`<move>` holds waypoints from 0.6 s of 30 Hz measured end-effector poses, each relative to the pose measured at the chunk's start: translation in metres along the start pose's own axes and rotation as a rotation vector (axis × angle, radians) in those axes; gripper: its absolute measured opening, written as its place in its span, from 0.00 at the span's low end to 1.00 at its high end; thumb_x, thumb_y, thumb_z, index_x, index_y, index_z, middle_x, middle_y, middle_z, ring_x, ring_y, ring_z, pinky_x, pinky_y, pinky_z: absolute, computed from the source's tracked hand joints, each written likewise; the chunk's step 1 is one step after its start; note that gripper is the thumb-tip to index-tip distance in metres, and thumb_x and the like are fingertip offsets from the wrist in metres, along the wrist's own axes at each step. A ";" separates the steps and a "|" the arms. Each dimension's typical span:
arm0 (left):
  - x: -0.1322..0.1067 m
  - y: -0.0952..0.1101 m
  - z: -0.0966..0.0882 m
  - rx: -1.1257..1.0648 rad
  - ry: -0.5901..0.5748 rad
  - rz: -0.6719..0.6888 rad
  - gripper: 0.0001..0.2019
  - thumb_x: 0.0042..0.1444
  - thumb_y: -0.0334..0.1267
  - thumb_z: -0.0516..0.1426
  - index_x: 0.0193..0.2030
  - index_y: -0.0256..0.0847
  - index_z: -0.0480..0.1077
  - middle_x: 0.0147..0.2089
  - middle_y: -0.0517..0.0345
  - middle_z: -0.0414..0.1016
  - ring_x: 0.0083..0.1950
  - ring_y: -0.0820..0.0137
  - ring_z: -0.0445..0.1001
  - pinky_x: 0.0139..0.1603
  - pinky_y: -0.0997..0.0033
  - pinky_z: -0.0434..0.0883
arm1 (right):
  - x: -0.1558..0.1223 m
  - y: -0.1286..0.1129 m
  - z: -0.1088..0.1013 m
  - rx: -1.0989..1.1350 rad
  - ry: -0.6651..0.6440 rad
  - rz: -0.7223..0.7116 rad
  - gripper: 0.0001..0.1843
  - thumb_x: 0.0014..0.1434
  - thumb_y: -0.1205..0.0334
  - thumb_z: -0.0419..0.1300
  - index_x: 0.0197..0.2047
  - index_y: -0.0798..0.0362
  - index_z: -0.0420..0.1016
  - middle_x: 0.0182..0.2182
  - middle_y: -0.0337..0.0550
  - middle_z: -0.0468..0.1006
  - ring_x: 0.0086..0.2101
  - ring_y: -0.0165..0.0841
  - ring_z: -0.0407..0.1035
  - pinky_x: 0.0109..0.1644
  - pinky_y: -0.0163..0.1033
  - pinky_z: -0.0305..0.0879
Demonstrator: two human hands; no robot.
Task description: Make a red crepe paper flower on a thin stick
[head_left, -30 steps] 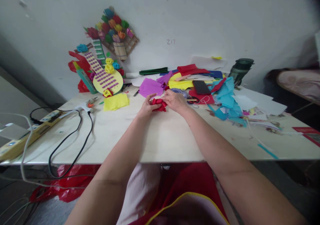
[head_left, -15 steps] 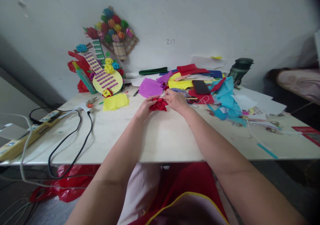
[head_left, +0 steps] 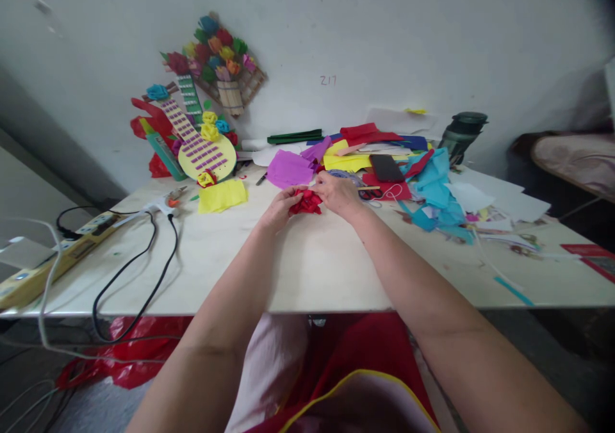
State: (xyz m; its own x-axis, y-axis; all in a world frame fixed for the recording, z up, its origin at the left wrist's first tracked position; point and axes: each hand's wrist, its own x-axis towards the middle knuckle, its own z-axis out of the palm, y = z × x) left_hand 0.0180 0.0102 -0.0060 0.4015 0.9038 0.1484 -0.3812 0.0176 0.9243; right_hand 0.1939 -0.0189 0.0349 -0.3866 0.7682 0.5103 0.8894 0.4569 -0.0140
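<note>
Between my hands, over the white table, is a red crepe-paper flower point(head_left: 307, 203) with ruffled petals. My left hand point(head_left: 280, 208) grips its left side, thumb and fingers closed on the paper. From the right, my right hand point(head_left: 337, 193) pinches the flower's upper edge, its fingers bent and partly hidden behind the hand. Beyond my hands lies a purple paper sheet point(head_left: 289, 168). A yellow paper piece point(head_left: 222, 196) rests to the left of them.
A glue gun point(head_left: 166, 205), a power strip point(head_left: 62, 253) and black cables occupy the left. A paper-flower guitar point(head_left: 206, 157) leans at the wall. Scissors point(head_left: 369, 193), a phone point(head_left: 385, 168), blue paper point(head_left: 432, 183) and a dark bottle point(head_left: 462, 135) are on the right.
Almost nothing differs. The red flower has shifted very slightly to the right and turned a little between my fingers; both hands keep their hold.
</note>
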 end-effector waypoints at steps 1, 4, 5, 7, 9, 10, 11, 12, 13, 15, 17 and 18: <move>0.000 0.000 0.000 -0.003 0.000 -0.005 0.16 0.45 0.33 0.63 0.43 0.34 0.71 0.38 0.52 0.76 0.37 0.67 0.75 0.43 0.63 0.71 | 0.000 -0.001 0.000 -0.005 -0.003 -0.003 0.21 0.63 0.57 0.44 0.43 0.48 0.79 0.43 0.44 0.75 0.34 0.32 0.65 0.30 0.37 0.45; 0.000 0.002 0.001 -0.016 0.001 -0.019 0.13 0.45 0.31 0.62 0.39 0.34 0.71 0.35 0.52 0.75 0.35 0.67 0.75 0.42 0.63 0.71 | 0.000 -0.003 -0.001 -0.030 -0.025 -0.026 0.21 0.64 0.58 0.44 0.42 0.49 0.79 0.44 0.44 0.75 0.34 0.32 0.65 0.29 0.38 0.45; -0.001 0.002 0.001 -0.020 0.007 -0.021 0.12 0.45 0.31 0.62 0.38 0.34 0.71 0.34 0.52 0.75 0.35 0.67 0.75 0.42 0.64 0.71 | 0.000 -0.004 -0.002 -0.042 -0.028 -0.037 0.21 0.64 0.59 0.43 0.41 0.49 0.79 0.44 0.44 0.75 0.35 0.32 0.65 0.29 0.38 0.45; -0.001 0.003 0.002 -0.026 0.027 -0.020 0.11 0.44 0.30 0.61 0.37 0.33 0.71 0.34 0.52 0.75 0.34 0.68 0.75 0.41 0.65 0.70 | 0.000 -0.004 -0.002 -0.059 -0.022 -0.057 0.22 0.65 0.59 0.42 0.41 0.49 0.78 0.43 0.44 0.75 0.35 0.32 0.65 0.29 0.38 0.44; -0.001 0.003 0.002 -0.028 0.044 -0.011 0.11 0.44 0.30 0.61 0.37 0.33 0.71 0.34 0.52 0.76 0.34 0.68 0.75 0.41 0.65 0.70 | 0.000 -0.003 -0.001 -0.061 -0.015 -0.057 0.23 0.65 0.57 0.41 0.42 0.48 0.78 0.44 0.44 0.74 0.35 0.32 0.65 0.29 0.38 0.44; -0.001 0.002 0.001 -0.027 0.048 -0.006 0.11 0.44 0.30 0.61 0.38 0.33 0.71 0.34 0.52 0.76 0.35 0.68 0.75 0.41 0.65 0.70 | 0.000 -0.003 -0.001 -0.058 -0.013 -0.048 0.22 0.65 0.56 0.42 0.42 0.47 0.78 0.44 0.44 0.74 0.35 0.32 0.65 0.29 0.38 0.44; 0.000 0.002 0.001 -0.024 0.049 -0.001 0.12 0.44 0.30 0.61 0.39 0.33 0.71 0.35 0.52 0.76 0.35 0.67 0.75 0.42 0.65 0.70 | 0.000 -0.001 0.000 -0.055 -0.013 -0.036 0.22 0.65 0.55 0.42 0.43 0.47 0.78 0.44 0.44 0.74 0.35 0.33 0.65 0.29 0.38 0.44; 0.000 0.001 0.001 -0.020 0.050 0.002 0.13 0.45 0.31 0.61 0.40 0.34 0.71 0.36 0.51 0.76 0.36 0.67 0.75 0.42 0.64 0.70 | 0.000 0.000 0.001 -0.052 -0.014 -0.024 0.22 0.64 0.54 0.43 0.43 0.47 0.78 0.44 0.44 0.74 0.35 0.33 0.65 0.29 0.38 0.44; 0.001 0.000 0.000 -0.015 0.050 0.003 0.14 0.45 0.31 0.61 0.41 0.34 0.71 0.37 0.51 0.76 0.37 0.67 0.75 0.42 0.64 0.70 | 0.000 0.001 0.001 -0.051 -0.014 -0.014 0.22 0.64 0.53 0.43 0.43 0.46 0.78 0.44 0.44 0.74 0.36 0.33 0.65 0.30 0.38 0.44; 0.002 -0.001 0.000 -0.006 0.058 0.004 0.15 0.45 0.31 0.62 0.42 0.34 0.71 0.37 0.51 0.76 0.37 0.67 0.75 0.42 0.64 0.70 | 0.000 0.002 0.002 -0.049 -0.016 -0.005 0.22 0.64 0.53 0.43 0.44 0.46 0.78 0.43 0.45 0.74 0.36 0.34 0.65 0.30 0.38 0.44; 0.001 -0.001 0.000 0.000 0.071 0.004 0.15 0.44 0.31 0.62 0.42 0.34 0.71 0.37 0.52 0.76 0.36 0.68 0.75 0.41 0.65 0.71 | 0.000 0.003 0.002 -0.049 -0.023 -0.004 0.22 0.64 0.54 0.43 0.45 0.46 0.78 0.43 0.45 0.74 0.36 0.34 0.65 0.30 0.38 0.44; 0.001 0.000 0.000 0.003 0.074 0.004 0.16 0.44 0.31 0.63 0.42 0.34 0.71 0.36 0.52 0.76 0.35 0.68 0.75 0.41 0.65 0.71 | 0.000 0.002 0.002 -0.051 -0.027 -0.003 0.22 0.64 0.54 0.43 0.45 0.45 0.78 0.43 0.45 0.74 0.36 0.34 0.65 0.30 0.38 0.44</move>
State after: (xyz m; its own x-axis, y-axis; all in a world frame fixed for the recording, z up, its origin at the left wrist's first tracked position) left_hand 0.0187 0.0107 -0.0057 0.3372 0.9330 0.1256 -0.3797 0.0127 0.9250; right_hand 0.1954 -0.0168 0.0337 -0.3955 0.7787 0.4871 0.8990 0.4368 0.0318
